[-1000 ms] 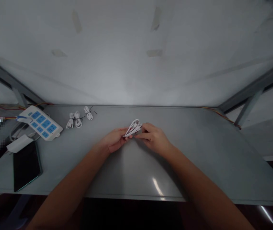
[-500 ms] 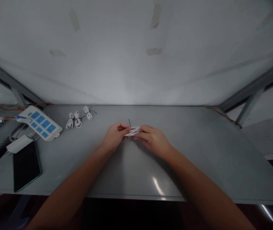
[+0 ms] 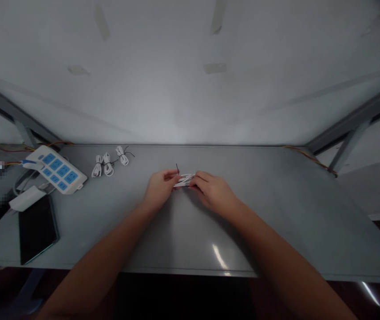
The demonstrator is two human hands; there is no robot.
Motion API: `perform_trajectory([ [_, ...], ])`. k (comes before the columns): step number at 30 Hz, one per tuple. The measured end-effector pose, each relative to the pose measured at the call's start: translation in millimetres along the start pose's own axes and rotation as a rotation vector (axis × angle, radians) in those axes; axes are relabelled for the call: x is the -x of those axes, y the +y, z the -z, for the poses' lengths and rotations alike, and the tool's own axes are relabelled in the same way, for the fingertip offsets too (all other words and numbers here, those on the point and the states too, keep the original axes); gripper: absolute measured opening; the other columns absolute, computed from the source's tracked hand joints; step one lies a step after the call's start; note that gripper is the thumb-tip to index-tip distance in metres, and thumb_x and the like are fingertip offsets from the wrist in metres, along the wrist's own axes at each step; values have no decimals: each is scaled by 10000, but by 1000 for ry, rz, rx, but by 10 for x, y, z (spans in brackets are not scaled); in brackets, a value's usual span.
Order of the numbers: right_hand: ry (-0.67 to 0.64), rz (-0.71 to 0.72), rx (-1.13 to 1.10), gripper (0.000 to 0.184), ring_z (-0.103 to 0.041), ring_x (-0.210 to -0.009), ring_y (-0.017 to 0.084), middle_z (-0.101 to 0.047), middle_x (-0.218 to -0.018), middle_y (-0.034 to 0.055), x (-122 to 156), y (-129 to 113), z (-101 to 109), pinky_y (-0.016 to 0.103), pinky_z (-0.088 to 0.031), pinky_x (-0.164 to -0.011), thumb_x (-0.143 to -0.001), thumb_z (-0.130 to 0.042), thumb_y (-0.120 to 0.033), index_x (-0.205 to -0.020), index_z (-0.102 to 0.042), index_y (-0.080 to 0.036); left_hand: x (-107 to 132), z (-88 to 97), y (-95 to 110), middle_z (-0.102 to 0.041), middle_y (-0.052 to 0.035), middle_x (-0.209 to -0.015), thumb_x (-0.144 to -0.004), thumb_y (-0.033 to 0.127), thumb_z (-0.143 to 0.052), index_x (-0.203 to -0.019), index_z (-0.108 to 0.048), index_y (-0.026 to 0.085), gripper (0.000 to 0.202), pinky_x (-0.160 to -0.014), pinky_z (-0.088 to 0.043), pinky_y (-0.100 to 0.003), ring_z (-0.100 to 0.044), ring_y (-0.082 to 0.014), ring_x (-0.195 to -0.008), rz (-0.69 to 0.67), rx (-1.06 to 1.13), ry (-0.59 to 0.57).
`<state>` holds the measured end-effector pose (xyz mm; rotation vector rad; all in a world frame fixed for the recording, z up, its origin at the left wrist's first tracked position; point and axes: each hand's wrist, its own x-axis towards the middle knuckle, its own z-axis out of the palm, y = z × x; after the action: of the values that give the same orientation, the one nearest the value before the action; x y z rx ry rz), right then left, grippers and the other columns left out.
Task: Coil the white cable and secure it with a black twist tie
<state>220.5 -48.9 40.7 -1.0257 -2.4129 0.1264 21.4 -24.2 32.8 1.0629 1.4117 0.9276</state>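
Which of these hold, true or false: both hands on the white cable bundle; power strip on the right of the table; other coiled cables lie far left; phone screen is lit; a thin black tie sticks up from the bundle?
1. Both hands hold the white cable bundle. True: the left hand and the right hand pinch it from either side, above the table.
2. The power strip sits on the right. False: the power strip lies at the far left.
3. Other coiled cables lie far left. True: the coiled cables lie beside the strip.
4. The phone screen is lit. False: the phone is dark.
5. A black tie sticks up from the bundle. True.
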Motion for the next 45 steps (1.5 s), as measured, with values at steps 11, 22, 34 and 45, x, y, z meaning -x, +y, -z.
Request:
perform_trajectory([
  [11, 159, -46, -175, 130, -607, -916, 237, -647, -990, 112, -40, 24, -44, 374, -535, -805, -994, -515, -136, -920, -596, -205, 82, -40, -96, -755, -73, -904, -819, 231, -748, -904, -800, 228, 100, -796, -458, -305, -658, -235, -847, -267, -214, -91],
  [22, 136, -36, -111, 208, -615, -822, 222, -693, -851, 75, -19, 108, -78, 356, -509, -768, -984, -499, -95, -884, -648, -201, 196, -83, -66, -659, -75, -941, -911, 267, -665, -948, -767, 244, 111, -968, -442, -339, -599, -241, -952, -476, -292, -181],
  [34, 300, 122, -76, 251, -685, -825, 214, -781, -926, 71, 14, 65, -67, 361, -547, -775, -975, -520, -92, -1003, -732, -222, 46, 15, 24, -748, -100, -930, -940, 291, -687, -925, -735, 126, 173, -895, -590, -320, -718, -183, -877, 433, 547, -500],
  [45, 256, 57, -21, 210, -687, -814, 220, -767, -899, 76, 6, 60, -50, 345, -545, -730, -996, -529, -125, -1046, -714, -209, 46, -25, -14, -752, -61, -813, -828, 244, -806, -750, -650, 155, 196, -816, -564, -288, -701, -149, -771, 226, 500, -372],
])
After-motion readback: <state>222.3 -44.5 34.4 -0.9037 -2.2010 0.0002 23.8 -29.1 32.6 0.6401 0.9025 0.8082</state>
